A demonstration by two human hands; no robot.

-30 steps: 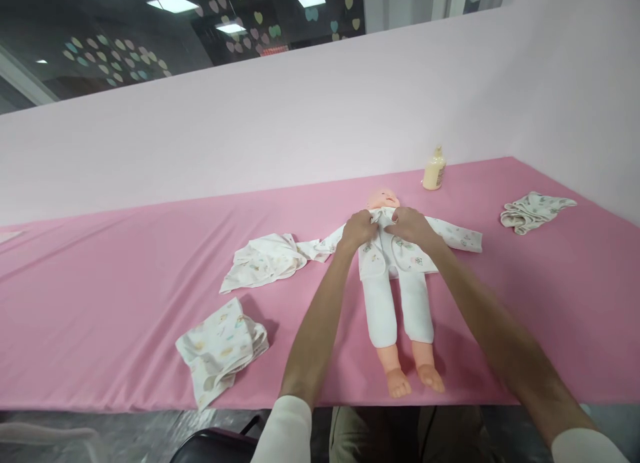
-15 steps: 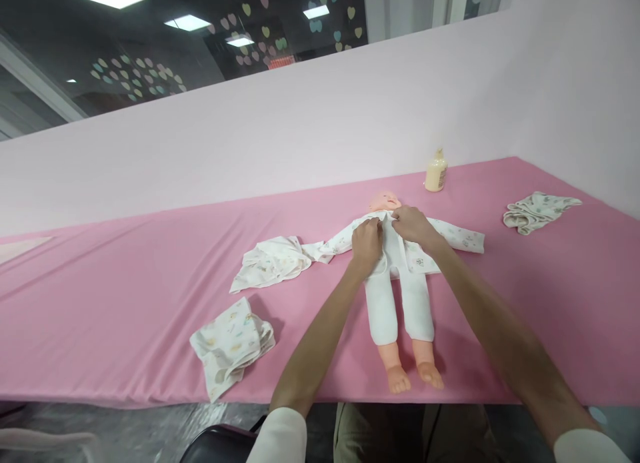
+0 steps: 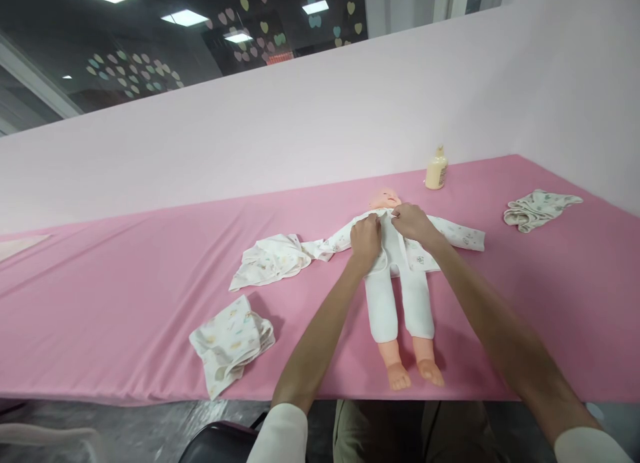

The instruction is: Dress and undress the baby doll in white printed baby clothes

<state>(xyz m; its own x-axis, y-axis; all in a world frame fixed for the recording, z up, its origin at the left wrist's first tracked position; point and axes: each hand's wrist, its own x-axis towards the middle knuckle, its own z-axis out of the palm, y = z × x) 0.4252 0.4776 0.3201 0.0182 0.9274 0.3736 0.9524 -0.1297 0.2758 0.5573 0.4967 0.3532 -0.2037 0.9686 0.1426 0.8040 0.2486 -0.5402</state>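
A baby doll (image 3: 385,199) lies on its back, feet towards me, its body and upper legs white. It has on a white patterned baby jacket (image 3: 457,233) that hangs open down the front, both sleeves spread sideways. My left hand (image 3: 367,239) is closed on the jacket's left front edge at the chest. Close to the neck, my right hand (image 3: 413,223) pinches the opposite front edge. The fingertips of both hands are partly hidden. A crumpled white printed cloth (image 3: 273,259) touches the end of the left sleeve.
Pink cloth covers the table (image 3: 140,303). A folded printed cloth (image 3: 233,343) lies near the front edge at left. Towards the wall stands a cream pump bottle (image 3: 437,171). Another folded patterned cloth (image 3: 540,209) is at the far right. A black chair (image 3: 217,443) stands below the table edge.
The view has shifted very slightly. Both hands keep their hold on the jacket's front edges, and the doll lies as before.
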